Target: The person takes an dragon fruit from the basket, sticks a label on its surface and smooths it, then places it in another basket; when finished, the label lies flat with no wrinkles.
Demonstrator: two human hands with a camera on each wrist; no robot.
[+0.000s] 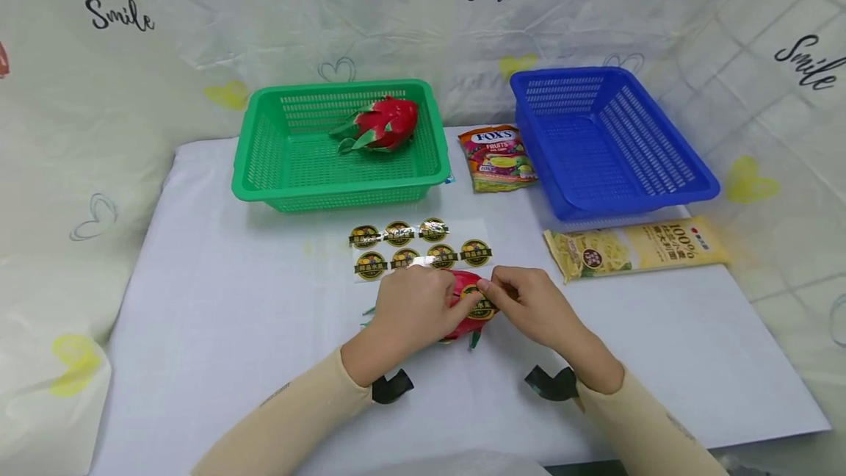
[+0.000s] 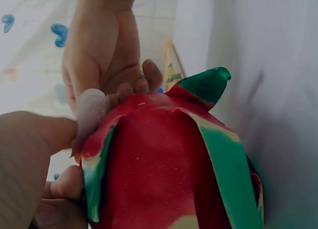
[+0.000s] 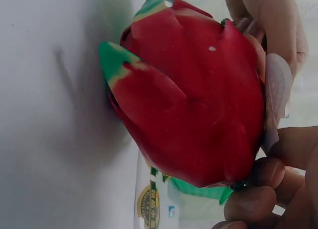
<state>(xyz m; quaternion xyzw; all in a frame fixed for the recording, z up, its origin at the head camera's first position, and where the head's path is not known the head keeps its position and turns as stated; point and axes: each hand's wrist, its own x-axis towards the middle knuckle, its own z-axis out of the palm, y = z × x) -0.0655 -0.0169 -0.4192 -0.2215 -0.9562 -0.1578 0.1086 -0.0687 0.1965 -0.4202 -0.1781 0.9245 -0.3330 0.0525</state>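
Note:
A red dragon fruit [image 1: 468, 327] with green-tipped scales lies on the white table, under both hands. On its top is a round black-and-gold sticker [image 1: 482, 305]; in the right wrist view the sticker [image 3: 277, 92] stands partly off the skin. My left hand [image 1: 413, 302] grips the fruit from the left, its thumb reaching the sticker. From the right, my right hand [image 1: 534, 305] pinches the sticker's edge between thumb and curled forefinger, close against the fruit. A clear sheet [image 1: 465, 232] of similar round stickers lies just beyond the fruit.
At the back left, a green basket [image 1: 344, 189] holds another dragon fruit [image 1: 390, 125]. A blue basket [image 1: 615, 204] stands at the back right, with a candy bag [image 1: 497, 160] beside it. A yellow noodle pack [image 1: 637, 248] lies in front of it.

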